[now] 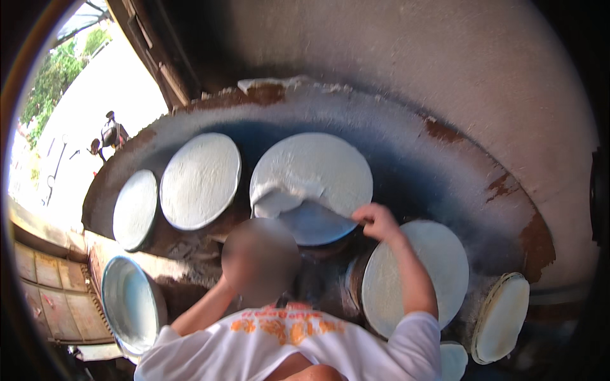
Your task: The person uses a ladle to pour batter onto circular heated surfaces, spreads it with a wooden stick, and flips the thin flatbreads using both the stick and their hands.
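Note:
A large round pan [305, 238] sits before me. A thin whitish sheet [314, 166] covers its far part. The sheet's near edge is folded up at the left, and a smooth blue-grey surface shows in front of it. My right hand [380, 222] pinches the edge of this sheet at the pan's right rim. My left hand [237, 269] is by the pan's near left side, mostly hidden behind a round blurred patch, so its fingers and anything in them cannot be made out.
Two more white-topped round pans [201, 181] [135, 209] stand at the left. A deep metal basin [128, 305] holds pale liquid. Under my right forearm lies another white-topped pan [443, 266]; beyond it is a rimmed round one [505, 319]. A curved, rust-patched wall [476, 176] rises behind.

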Tool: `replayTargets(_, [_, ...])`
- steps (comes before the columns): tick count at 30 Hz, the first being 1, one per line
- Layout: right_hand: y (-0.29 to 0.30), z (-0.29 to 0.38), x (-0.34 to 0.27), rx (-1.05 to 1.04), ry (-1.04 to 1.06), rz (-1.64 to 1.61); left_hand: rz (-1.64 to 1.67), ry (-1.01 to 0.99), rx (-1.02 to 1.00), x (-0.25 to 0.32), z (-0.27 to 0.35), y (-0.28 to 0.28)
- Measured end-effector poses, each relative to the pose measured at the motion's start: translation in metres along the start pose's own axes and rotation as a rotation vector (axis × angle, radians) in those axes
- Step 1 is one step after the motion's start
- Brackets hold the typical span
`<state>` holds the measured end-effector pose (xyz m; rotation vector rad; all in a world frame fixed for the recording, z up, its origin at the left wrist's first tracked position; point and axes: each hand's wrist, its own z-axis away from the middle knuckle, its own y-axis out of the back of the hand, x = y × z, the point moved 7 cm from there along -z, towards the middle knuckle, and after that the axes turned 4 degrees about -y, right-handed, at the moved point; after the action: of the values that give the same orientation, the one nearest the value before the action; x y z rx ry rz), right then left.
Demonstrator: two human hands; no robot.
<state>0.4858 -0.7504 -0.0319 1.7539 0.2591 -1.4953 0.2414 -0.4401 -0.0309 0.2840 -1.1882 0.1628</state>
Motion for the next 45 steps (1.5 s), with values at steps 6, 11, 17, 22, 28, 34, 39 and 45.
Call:
replayTargets(6, [0.001,0.067,-0.018,0.265,0.080,0.147,0.104,0.175,-0.087,0.012,0.022,-0.023])
replayTargets(11, [-0.063,0.106,-0.065,0.269,0.055,0.380,0.073,-0.288,-0.211,-0.019,0.015,0.012])
replayTargets(17, [-0.218,0.082,-0.091,0.429,-0.357,-0.831,0.507,-0.155,-0.226,0.118,0.007,0.049])
replayTargets(22, [-0.378,-0.079,-0.082,0.654,-0.183,-0.966,0.720,-0.129,-0.297,0.117,0.016,0.087])
replayTargets(28, [-0.418,-0.012,-0.089,1.008,-0.379,-0.975,0.771,-0.113,-0.391,0.103,0.037,0.152])
replayTargets(34, [-0.371,0.006,-0.094,1.160,-0.404,-1.109,0.687,-0.209,-0.387,0.104,0.049,0.174])
replayTargets(39, [-0.363,0.008,-0.102,1.073,-0.435,-0.776,0.607,-0.244,-0.402,0.096,0.043,0.178])
replayTargets(45, [-0.364,0.099,-0.083,0.979,-0.640,-0.859,0.545,-0.228,-0.388,0.092,0.045,0.169])
